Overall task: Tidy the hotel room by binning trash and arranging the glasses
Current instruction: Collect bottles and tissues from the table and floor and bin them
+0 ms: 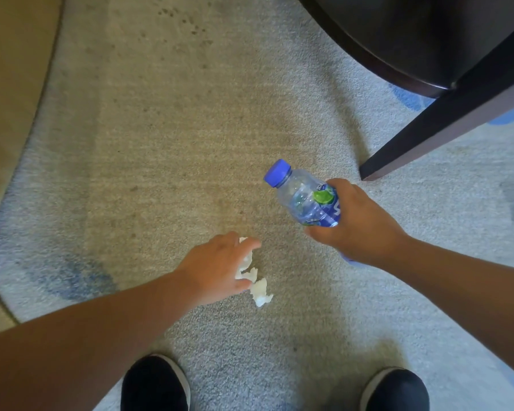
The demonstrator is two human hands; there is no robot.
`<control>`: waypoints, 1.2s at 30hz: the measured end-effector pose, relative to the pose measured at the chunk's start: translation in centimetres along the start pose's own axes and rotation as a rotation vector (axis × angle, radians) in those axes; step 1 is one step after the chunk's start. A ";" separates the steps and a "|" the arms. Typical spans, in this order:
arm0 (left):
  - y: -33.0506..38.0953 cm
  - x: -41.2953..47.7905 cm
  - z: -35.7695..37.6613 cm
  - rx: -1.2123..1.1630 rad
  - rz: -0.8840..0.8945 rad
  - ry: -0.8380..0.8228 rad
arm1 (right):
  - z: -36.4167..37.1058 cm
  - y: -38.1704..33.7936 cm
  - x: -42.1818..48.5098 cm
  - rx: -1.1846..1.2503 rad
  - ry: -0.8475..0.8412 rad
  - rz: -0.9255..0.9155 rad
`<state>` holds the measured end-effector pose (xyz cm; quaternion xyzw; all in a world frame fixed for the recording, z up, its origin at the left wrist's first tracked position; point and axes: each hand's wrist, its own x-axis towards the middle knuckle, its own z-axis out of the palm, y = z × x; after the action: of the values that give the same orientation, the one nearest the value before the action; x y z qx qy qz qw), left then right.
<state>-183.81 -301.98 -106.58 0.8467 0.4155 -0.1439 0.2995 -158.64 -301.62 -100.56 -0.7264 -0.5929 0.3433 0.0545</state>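
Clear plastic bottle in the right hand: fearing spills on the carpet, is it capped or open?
Capped: the blue screw cap sits on the neck of the clear plastic bottle.

A carpeted room, hotel or home: pale patterned carpet under a dark wooden chair
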 end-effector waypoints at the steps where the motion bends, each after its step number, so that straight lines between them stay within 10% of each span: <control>1: 0.1 0.1 0.4 0.016 0.000 -0.021 | 0.0 0.1 0.0 0.002 0.002 0.005; 18: -0.3 0.7 1.8 0.126 -0.049 -0.121 | 0.5 0.6 -0.4 0.016 0.003 0.002; 36: 2.1 0.1 -2.2 -0.059 0.144 0.116 | -0.1 -0.2 -0.5 -0.012 0.057 -0.024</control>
<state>-182.12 -301.57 -104.14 0.8720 0.3744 -0.0603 0.3094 -158.78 -301.95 -100.21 -0.7289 -0.6020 0.3181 0.0712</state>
